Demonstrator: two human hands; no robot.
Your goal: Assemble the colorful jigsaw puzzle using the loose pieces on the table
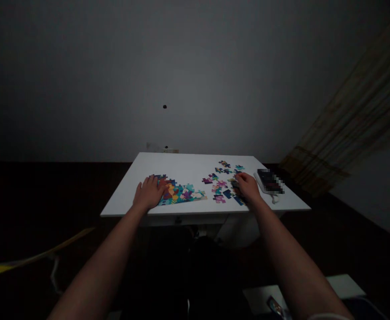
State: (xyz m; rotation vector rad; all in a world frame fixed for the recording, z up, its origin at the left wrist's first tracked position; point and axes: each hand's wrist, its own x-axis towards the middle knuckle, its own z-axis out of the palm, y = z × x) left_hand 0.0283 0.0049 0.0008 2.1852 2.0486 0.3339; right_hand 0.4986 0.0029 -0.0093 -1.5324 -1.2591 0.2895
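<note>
Head view: the left hand [149,193] lies spread on the left edge of the partly assembled puzzle [183,194] on the table [181,165]; the right hand [247,186], fingers bunched, is among loose pieces [219,199], its grip unclear.

My white counter [181,163] bears a partly joined puzzle [181,193], my left hand [149,192] flat at its left end. Loose pieces [221,183] scatter rightward, some beside my right hand [247,186]. Near the right edge lies a dark-topped, pixelated object [269,181].
</note>
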